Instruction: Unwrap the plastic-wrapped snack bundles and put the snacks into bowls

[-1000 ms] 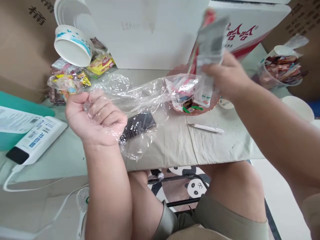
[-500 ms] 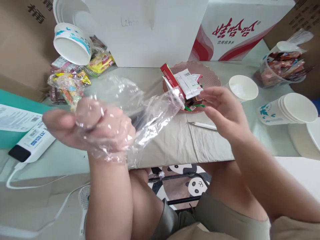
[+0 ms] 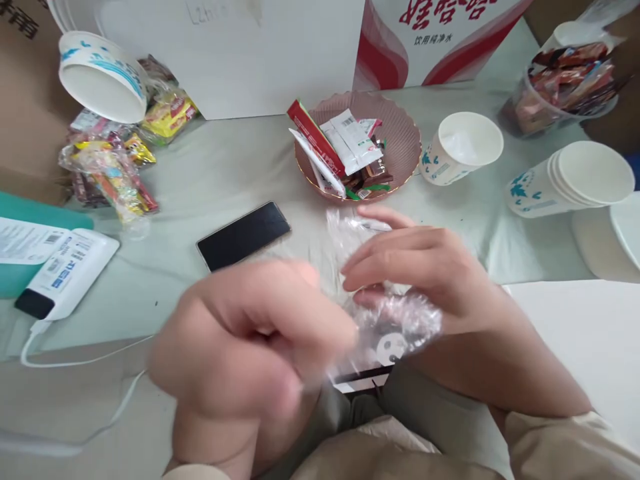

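Both hands are close together over my lap at the table's near edge, crumpling a clear plastic bag (image 3: 395, 320). My left hand (image 3: 250, 340) is blurred by motion and curled into a loose fist against the plastic. My right hand (image 3: 420, 267) has its fingers curved over the bunched bag, pressing it. Beyond them on the table, a pink scalloped plate (image 3: 405, 133) holds several snack packets (image 3: 350, 143). A black phone (image 3: 243, 235) lies flat to the left of my hands.
A paper cup (image 3: 460, 147) and a stack of cups (image 3: 570, 177) lie at the right. A tub of wrapped snacks (image 3: 565, 83) stands far right. Bagged sweets (image 3: 110, 177), a tipped paper bowl (image 3: 100, 77), a white power bank (image 3: 65, 273) and cardboard boxes (image 3: 240, 53) line the left and back.
My right hand left the packets on the plate and came back to the bag. Both hands drew the plastic bag off the table toward my lap and bunched it up, uncovering the phone.
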### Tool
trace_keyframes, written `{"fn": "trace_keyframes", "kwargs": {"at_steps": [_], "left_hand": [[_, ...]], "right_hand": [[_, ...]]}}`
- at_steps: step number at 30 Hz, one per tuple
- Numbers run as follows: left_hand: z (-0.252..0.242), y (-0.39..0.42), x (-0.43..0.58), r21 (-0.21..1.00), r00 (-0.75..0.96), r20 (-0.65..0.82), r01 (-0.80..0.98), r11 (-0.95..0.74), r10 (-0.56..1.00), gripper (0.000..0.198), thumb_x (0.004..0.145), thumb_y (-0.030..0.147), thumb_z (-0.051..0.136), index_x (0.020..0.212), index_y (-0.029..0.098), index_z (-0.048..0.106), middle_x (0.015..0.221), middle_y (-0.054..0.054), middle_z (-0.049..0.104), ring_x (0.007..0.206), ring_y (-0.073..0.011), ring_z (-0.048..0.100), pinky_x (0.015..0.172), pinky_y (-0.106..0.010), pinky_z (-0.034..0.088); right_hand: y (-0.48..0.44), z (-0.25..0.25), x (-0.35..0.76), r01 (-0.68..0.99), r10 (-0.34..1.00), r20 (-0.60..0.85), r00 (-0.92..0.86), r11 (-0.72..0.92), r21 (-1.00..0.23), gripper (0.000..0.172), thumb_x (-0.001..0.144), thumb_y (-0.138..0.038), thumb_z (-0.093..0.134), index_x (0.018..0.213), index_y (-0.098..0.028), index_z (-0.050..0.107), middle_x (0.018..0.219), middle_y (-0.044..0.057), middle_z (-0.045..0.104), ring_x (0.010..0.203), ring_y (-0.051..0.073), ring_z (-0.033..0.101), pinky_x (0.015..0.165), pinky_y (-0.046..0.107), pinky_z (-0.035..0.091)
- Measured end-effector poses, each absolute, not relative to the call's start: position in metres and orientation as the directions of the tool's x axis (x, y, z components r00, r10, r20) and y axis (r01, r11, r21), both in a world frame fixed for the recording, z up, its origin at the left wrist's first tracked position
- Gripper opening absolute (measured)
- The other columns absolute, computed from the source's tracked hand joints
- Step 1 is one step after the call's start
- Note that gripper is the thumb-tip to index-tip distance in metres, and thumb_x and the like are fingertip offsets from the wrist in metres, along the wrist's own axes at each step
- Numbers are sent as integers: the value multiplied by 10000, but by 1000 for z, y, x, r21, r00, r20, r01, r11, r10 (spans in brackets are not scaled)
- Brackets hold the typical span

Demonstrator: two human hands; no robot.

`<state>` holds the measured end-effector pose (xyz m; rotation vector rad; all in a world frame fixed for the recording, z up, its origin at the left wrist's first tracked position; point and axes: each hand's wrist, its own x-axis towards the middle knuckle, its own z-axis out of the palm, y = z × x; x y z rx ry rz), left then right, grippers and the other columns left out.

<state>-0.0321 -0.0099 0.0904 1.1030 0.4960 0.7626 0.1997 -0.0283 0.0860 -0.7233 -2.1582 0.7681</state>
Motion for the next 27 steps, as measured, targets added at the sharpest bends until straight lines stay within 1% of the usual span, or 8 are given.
{"fn": "trace_keyframes", "kwargs": {"at_steps": [3,4,7,9,11,16,21,27], "left_hand": [[91,38,-45,871,778,232,-433,232,584,210,873,455,715,818,259,766,373,58,399,212,-122,374,220,-249,371],[88,48,-47,850,678,179,-471,235,713,240,831,457,782,800,220,768,414,64,404,266,-85,407,273,-204,419],[68,58,-40,871,403,-28,-440,220,915,603,655,659,879,957,145,790,951,-77,746,921,-240,763,758,-388,699],[51,54,-29,880,582,-171,-272,389,795,892,527,855,829,1073,151,794,1170,-164,756,1091,-344,746,772,-427,687],[35,47,-18,904,676,-210,-140,403,706,893,531,856,830,1108,175,805,1224,-174,761,1158,-365,726,810,-409,676],[23,47,-10,946,512,-162,-162,280,844,205,757,358,854,778,173,766,951,-79,825,905,-207,785,749,-271,654],[33,62,-26,901,241,-195,-338,270,951,113,747,208,719,666,164,653,458,16,613,320,-90,509,307,-160,363],[40,68,-37,913,-3,-335,-250,323,942,268,859,107,549,620,145,664,325,55,413,233,-43,266,262,-152,121]], "right_hand": [[-31,81,200,281,822,394,-411,525,-804,134,949,-215,665,816,-220,677,652,-21,675,553,98,591,625,261,527],[-30,76,200,285,886,352,-303,436,-853,164,963,-258,664,804,-217,673,627,-20,650,528,97,561,546,249,469],[-21,58,199,231,973,214,83,190,-954,258,978,-404,664,794,-223,661,620,-16,598,524,110,541,507,252,422],[-13,45,199,197,949,178,259,128,-972,269,955,-433,689,790,-225,647,610,-21,561,514,110,511,486,248,378],[-7,33,198,209,922,171,347,102,-973,252,933,-414,712,785,-224,640,591,-32,530,497,98,459,475,242,334],[-7,20,201,232,938,159,309,88,-969,307,934,-449,706,747,-211,654,592,-22,564,551,113,539,544,256,428],[-12,15,213,13,943,75,324,74,-997,352,966,-569,647,842,-245,704,463,-64,477,392,105,461,477,271,438],[-12,14,235,-209,954,-27,298,38,-977,214,898,-511,739,910,-300,706,396,-125,244,311,80,190,393,280,346]]}}
